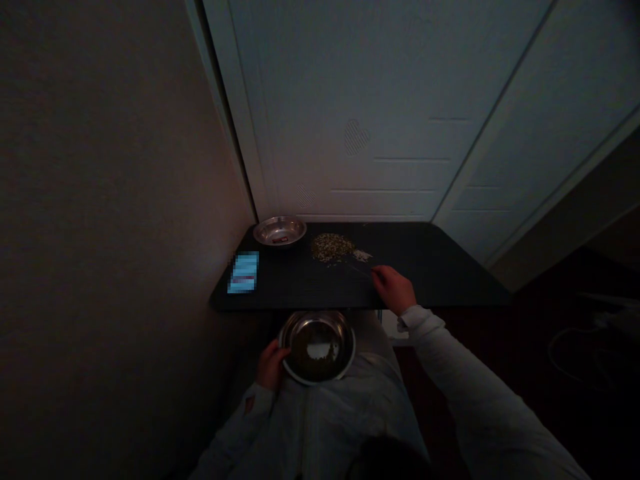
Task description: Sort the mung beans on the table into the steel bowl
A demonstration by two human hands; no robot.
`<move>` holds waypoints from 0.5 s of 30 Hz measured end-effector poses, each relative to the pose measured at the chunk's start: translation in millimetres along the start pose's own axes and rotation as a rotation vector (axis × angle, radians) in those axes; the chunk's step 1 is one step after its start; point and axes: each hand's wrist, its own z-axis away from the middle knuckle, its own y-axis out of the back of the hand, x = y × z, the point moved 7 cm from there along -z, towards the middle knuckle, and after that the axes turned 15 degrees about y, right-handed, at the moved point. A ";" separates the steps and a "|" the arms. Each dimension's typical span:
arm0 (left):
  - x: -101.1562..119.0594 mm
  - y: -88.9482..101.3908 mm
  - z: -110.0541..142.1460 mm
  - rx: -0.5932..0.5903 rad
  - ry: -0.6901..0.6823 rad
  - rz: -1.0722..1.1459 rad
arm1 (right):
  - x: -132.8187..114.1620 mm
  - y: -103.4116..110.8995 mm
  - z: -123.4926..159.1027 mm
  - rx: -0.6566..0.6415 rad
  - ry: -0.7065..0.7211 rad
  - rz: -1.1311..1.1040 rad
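Observation:
My left hand is closed on the left rim of a round metal bowl, which sits over my lap below the table's front edge. Dark small grains or bits lie in the bowl, with a bright reflection in the middle. Over the right part of the black table, my right hand is closed with its fingertips pinched together. A faint thin line runs left from those fingertips; what they hold is too dim to make out. Just beyond them lie a small pale heap and a larger pile of speckled seeds or grains.
A shallow metal bowl with a red label inside stands at the back left of the black table. A pixelated bright blue rectangle is at the left edge. White panels rise behind, and a wall stands close on the left.

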 end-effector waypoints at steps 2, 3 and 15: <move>-0.9 0.1 -1.9 -0.010 -0.003 0.011 | -7.2 0.4 0.8 -0.011 0.033 0.002; -2.1 0.4 -3.0 -0.012 0.000 0.025 | -11.7 0.2 1.5 -0.024 0.056 0.012; -6.4 3.1 -5.6 -0.001 0.001 0.016 | -18.4 -17.1 -6.9 -0.224 0.127 0.265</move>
